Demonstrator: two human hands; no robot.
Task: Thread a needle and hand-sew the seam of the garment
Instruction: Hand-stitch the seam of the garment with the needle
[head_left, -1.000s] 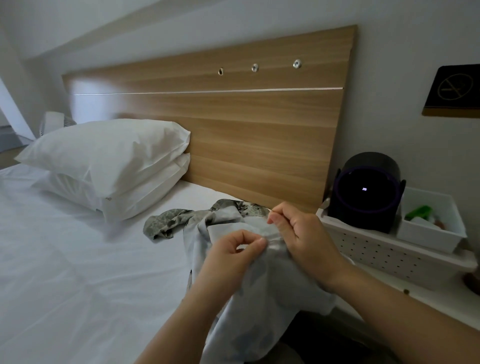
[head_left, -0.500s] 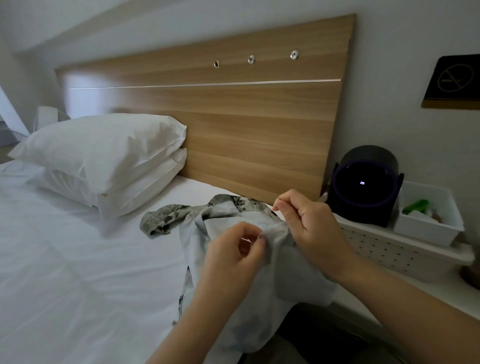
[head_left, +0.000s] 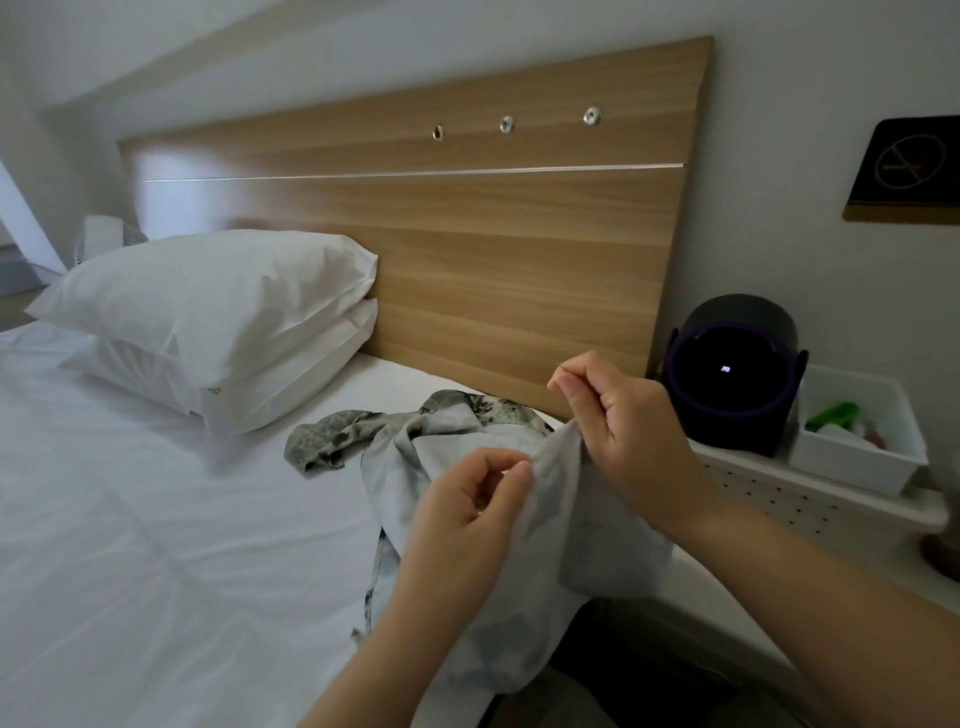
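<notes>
your garment (head_left: 519, 597) is a soft, pale grey-blue cloth, crumpled and thin, with a grey-green leafy print showing on the far part, which is bunched on the bed (head_left: 130, 519) near the wooden headboard (head_left: 467, 260). its long axis runs from that printed end by the headboard towards you, and the near end drapes off the bed edge over your lap. between your hands the cloth is lifted into a small peak, with a folded edge running across from one hand to the other. your left hand (head_left: 467, 499) has its fingers curled, thumb and forefinger pinching that folded edge. your right hand (head_left: 618, 421) is just above and beyond it, raised over the peak, with thumb and forefinger pressed together on a thin sliver that looks like the needle (head_left: 560, 367); only a short tip shows, tilted up and to the left, towards the headboard. its other fingers are curled in, and the peak of cloth touches the underside of that hand. any thread is too fine to make out. two white pillows (head_left: 208, 312) are stacked on the left against the headboard, well apart from the garment. to the right, a white perforated shelf (head_left: 779, 488) carries a black round device (head_left: 732, 379) with a purple ring and, beside it, a white bin (head_left: 857, 452) holding something green (head_left: 831, 415).
</notes>
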